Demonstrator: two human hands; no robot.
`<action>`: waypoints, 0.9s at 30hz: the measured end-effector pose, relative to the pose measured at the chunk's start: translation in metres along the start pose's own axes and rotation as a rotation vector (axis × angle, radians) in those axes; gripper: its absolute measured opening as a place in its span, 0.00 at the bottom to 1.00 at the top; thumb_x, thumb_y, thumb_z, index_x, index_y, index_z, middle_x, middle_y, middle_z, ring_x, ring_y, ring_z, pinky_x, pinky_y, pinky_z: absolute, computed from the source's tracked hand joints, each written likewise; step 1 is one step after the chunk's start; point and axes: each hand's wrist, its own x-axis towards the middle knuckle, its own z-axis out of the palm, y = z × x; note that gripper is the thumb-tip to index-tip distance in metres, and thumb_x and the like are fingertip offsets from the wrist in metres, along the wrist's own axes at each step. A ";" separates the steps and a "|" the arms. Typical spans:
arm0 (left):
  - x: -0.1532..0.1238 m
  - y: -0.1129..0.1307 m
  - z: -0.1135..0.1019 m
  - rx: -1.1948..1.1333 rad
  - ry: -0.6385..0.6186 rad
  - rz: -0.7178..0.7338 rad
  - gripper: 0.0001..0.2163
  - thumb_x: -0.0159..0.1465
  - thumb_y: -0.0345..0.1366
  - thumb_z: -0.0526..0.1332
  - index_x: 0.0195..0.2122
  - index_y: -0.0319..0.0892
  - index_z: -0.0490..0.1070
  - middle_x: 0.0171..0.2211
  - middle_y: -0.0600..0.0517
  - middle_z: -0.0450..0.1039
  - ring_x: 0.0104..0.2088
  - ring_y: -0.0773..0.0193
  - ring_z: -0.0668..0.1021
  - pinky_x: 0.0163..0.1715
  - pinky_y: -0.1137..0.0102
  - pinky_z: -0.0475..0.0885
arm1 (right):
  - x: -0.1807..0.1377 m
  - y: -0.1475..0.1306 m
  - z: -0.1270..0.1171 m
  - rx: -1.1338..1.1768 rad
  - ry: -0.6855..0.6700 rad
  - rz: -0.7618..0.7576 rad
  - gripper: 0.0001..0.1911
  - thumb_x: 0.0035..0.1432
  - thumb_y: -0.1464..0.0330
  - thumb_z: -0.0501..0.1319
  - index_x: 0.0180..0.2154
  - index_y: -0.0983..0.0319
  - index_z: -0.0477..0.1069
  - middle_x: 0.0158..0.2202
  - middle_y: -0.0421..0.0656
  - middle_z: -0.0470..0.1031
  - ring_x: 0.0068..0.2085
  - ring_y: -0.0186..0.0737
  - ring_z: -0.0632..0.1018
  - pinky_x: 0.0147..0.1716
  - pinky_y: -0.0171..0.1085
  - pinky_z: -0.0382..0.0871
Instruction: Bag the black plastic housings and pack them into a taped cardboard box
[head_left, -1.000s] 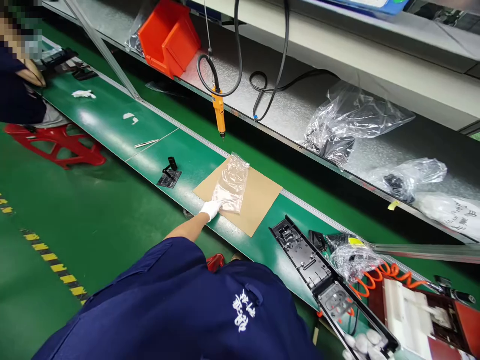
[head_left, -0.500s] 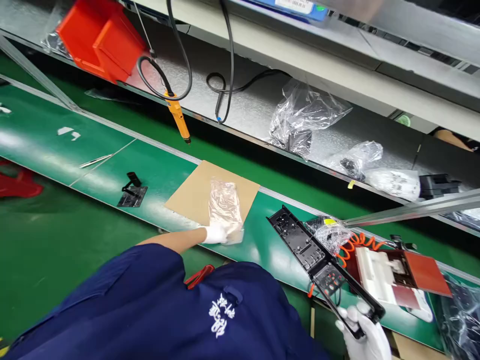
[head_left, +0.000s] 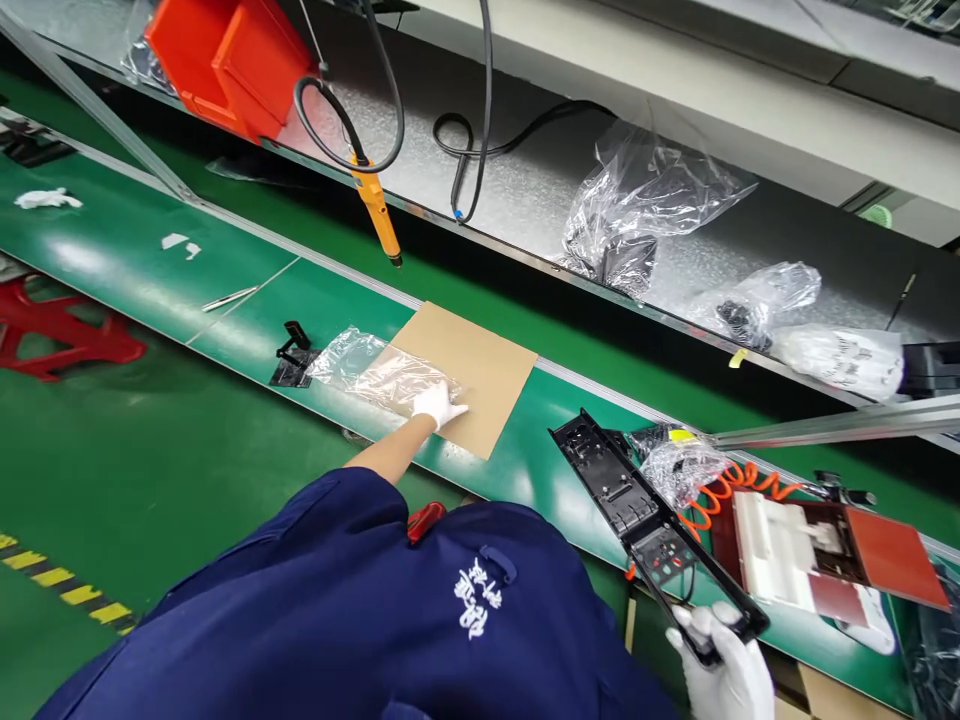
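My left hand, in a white glove, rests on the right part of a clear plastic bag. Its thumb sticks out to the right and the fingers look spread rather than closed on the film. Under the bag's right part lies a brown cardboard sheet; the bag's left end reaches past it to a small black bracket. In white-gloved fingers, my right hand grips the near end of a long black plastic housing, held tilted over the bench's right side. Screw posts and small parts show inside it.
A yellow electric screwdriver hangs above the green bench. Bagged parts and an orange-red bin are on the metal shelf. A white and red-brown device and an orange coiled hose sit at right. Tweezers lie left.
The plastic bag has turned and shifted left across the cardboard, its end now near the black bracket. My left hand has moved up onto the cardboard. The right hand still holds the housing.
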 end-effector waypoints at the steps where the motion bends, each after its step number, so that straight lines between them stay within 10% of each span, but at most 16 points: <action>1: -0.002 -0.004 0.002 -0.003 0.010 -0.008 0.21 0.70 0.46 0.62 0.58 0.40 0.70 0.57 0.42 0.72 0.55 0.51 0.76 0.56 0.49 0.72 | -0.002 -0.005 0.004 0.019 -0.008 0.037 0.26 0.44 0.53 0.73 0.36 0.59 0.64 0.29 0.40 0.70 0.34 0.42 0.80 0.31 0.37 0.76; 12: -0.025 0.078 0.027 -0.132 0.017 0.327 0.16 0.77 0.38 0.48 0.56 0.38 0.71 0.54 0.43 0.77 0.53 0.58 0.79 0.55 0.64 0.72 | -0.003 -0.035 0.091 0.067 -0.271 0.151 0.16 0.47 0.59 0.68 0.27 0.60 0.63 0.24 0.40 0.73 0.28 0.37 0.76 0.29 0.37 0.76; 22: -0.053 0.102 0.000 -0.073 0.065 0.423 0.18 0.77 0.39 0.45 0.50 0.39 0.74 0.45 0.43 0.80 0.49 0.53 0.81 0.49 0.65 0.71 | 0.000 -0.032 0.100 -0.289 -0.434 0.044 0.14 0.56 0.57 0.62 0.32 0.59 0.64 0.25 0.42 0.76 0.30 0.40 0.79 0.40 0.40 0.75; 27: -0.070 0.114 0.001 -0.006 0.034 0.516 0.16 0.75 0.41 0.51 0.46 0.39 0.76 0.43 0.44 0.80 0.47 0.54 0.81 0.46 0.66 0.72 | 0.006 -0.036 0.111 0.084 -0.250 0.138 0.14 0.49 0.60 0.60 0.27 0.58 0.56 0.17 0.35 0.65 0.21 0.33 0.68 0.27 0.35 0.70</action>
